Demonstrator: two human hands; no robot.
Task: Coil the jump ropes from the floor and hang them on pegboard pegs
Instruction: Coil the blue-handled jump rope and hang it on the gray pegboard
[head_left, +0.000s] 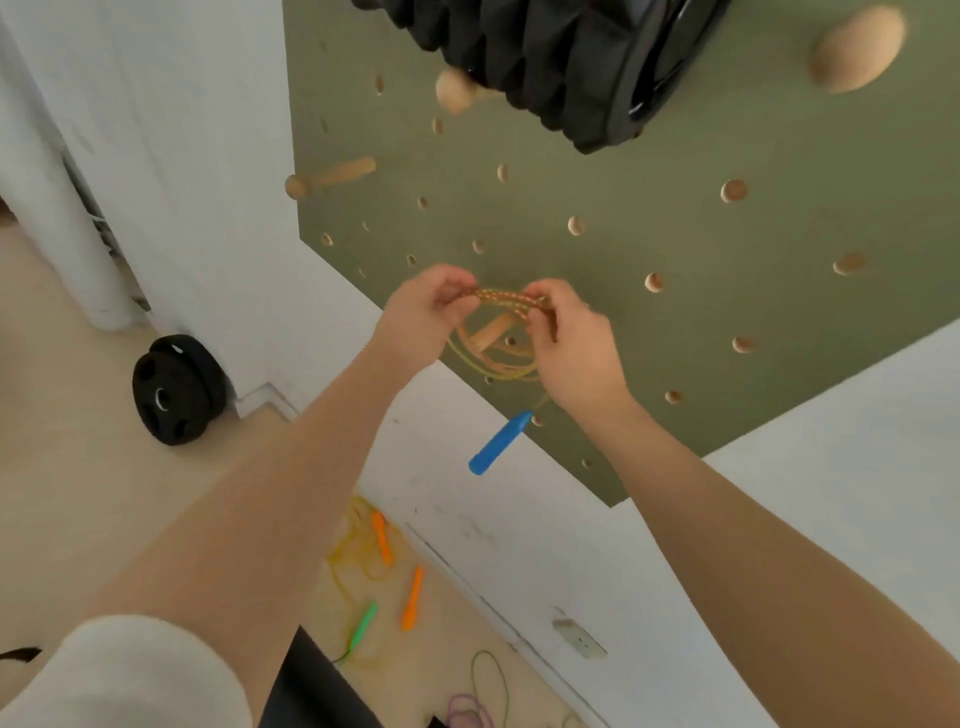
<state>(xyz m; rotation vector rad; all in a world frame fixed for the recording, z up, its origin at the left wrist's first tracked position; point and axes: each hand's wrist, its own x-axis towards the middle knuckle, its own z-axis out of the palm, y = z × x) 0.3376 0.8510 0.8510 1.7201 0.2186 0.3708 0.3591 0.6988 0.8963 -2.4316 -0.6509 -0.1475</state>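
While both hands pinch the coiled rope (506, 300) taut against the green pegboard (675, 291), the step is to loop it over the wooden peg (488, 332) at the rope's 6 o'clock. The left hand (426, 317) and right hand (576, 338) each have fingers curled on the coil; its blue handle (500, 442) dangles below. Open the loops wide, seat them behind the peg's tip, then release. More ropes (384, 577) lie on the floor at 6 o'clock.

Floor (78, 467): jump ropes (384, 571), weight plates (176, 389).
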